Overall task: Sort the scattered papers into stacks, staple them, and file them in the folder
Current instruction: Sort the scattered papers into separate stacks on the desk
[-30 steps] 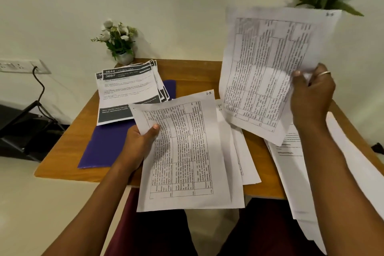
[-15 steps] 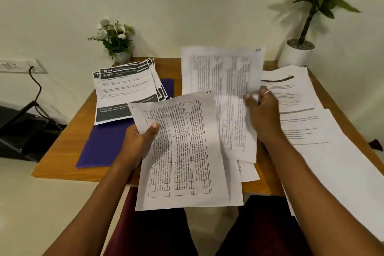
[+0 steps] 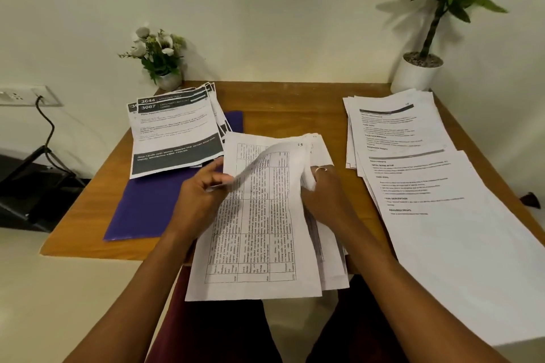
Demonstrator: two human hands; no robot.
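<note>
Nearest the person, the grid-printed stack (image 3: 256,230) hangs over the wooden desk's (image 3: 88,200) front edge, its long axis running straight away from them. The left hand (image 3: 203,188) pinches the top sheet (image 3: 259,162) by its far-left corner and curls it up. The right hand (image 3: 321,186) has its fingers dug into the stack's right edge, gripping pages. Both hands are already on it, so I'd guess squaring up comes next. The purple folder (image 3: 141,206) lies left of the stack, with the dark-banner pile (image 3: 177,132) on its far end. The text pages (image 3: 413,174) sit to the stack's right.
</note>
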